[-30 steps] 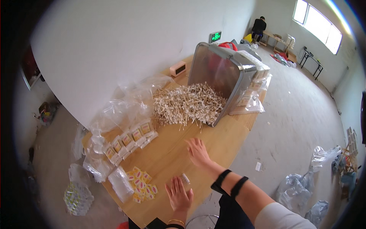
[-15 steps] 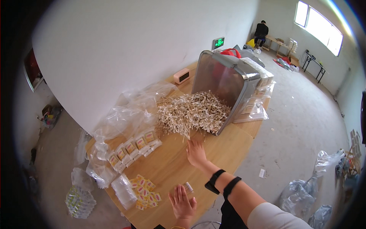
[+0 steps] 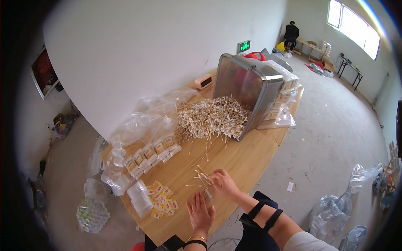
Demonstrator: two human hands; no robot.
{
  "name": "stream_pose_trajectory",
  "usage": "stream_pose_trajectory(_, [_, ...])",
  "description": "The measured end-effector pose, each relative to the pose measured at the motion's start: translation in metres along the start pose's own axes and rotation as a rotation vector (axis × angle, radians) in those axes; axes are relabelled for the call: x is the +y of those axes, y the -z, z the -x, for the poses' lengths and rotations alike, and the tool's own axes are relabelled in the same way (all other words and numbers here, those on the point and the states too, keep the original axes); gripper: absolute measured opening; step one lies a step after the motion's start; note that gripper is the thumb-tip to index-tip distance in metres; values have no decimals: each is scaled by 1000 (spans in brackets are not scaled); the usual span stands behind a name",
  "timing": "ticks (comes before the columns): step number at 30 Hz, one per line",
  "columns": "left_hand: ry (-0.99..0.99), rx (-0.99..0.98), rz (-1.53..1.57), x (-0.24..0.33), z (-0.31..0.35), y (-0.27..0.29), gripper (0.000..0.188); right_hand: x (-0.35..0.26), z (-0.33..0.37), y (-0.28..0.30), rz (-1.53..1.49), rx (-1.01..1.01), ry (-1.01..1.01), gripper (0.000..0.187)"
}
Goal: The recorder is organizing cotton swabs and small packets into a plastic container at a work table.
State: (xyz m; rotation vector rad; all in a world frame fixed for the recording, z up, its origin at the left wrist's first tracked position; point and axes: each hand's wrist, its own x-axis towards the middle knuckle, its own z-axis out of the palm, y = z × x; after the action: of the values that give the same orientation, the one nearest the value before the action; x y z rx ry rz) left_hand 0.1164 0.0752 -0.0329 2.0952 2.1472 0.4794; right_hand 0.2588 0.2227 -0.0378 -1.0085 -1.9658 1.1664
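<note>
My left hand (image 3: 200,213) lies palm down near the table's front edge, fingers stretched out. A small neat row of cotton swabs (image 3: 207,195) sits against its fingertips, partly covered by the hand. Just above, my right hand (image 3: 224,183) pinches a few loose cotton swabs (image 3: 202,176), which fan out to the left of its fingertips. Farther up the wooden table (image 3: 234,163), a big heap of cotton swabs (image 3: 211,118) spills from a tipped grey see-through bin (image 3: 264,90). Several strays lie between heap and hands.
Yellow-and-white cards (image 3: 162,201) are scattered left of my left hand, beside clear plastic bags (image 3: 139,198). Filled packets (image 3: 150,153) stand in a row behind them. A pink clock (image 3: 203,82) stands by the wall. A person (image 3: 292,33) sits far off.
My right hand has come back from the heap's near edge toward my left hand, bringing several swabs along. A few swabs now trail on the table. My left hand stays near the row.
</note>
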Motion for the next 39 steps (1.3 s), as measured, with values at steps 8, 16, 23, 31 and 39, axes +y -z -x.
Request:
stream_pose_trajectory(8, [7,2,12,-3,2,-4,79,-35,-28,-26,483,210,-45,37])
stream_pose_trajectory(16, [22,-32,18,0,0,4,79,-28,-30,-43,479,111,101,21])
stream_pose_trajectory(23, [-31,-3,51,-2,0,2,80,-18,-24,-29,438,-60,274,23])
stream_pose_trajectory(31, [-30,34,82,-5,3,-2,84,-14,-11,-4,253,14,206,23])
stream_pose_trajectory(39, [46,-29,-39,-2,1,1,92,-21,9,4,372,-15,216,28])
